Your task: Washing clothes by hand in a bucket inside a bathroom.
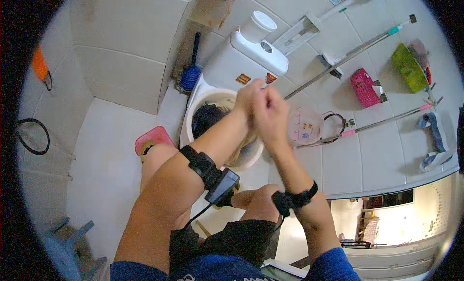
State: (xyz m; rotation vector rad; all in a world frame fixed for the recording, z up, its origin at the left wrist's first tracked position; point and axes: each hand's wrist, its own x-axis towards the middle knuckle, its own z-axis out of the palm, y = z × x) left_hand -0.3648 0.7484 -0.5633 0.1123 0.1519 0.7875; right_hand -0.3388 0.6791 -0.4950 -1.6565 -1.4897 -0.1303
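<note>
My left hand (248,100) and my right hand (271,116) are pressed together, fingers closed, above a cream-coloured bucket (254,160). The fingers are slightly blurred. Whatever they may hold is hidden. Inside the bucket, below and to the left of my hands, lies dark cloth (207,119). Paler beige cloth (224,105) shows at its far side. My forearms cover part of the bucket's opening.
A white toilet tank (241,61) with a white tub (261,26) on top stands beyond the bucket. A blue toilet brush (190,77) is left of it. Pink (366,88) and green (409,68) baskets hang right. A pink plastic item (153,136) lies by my left knee.
</note>
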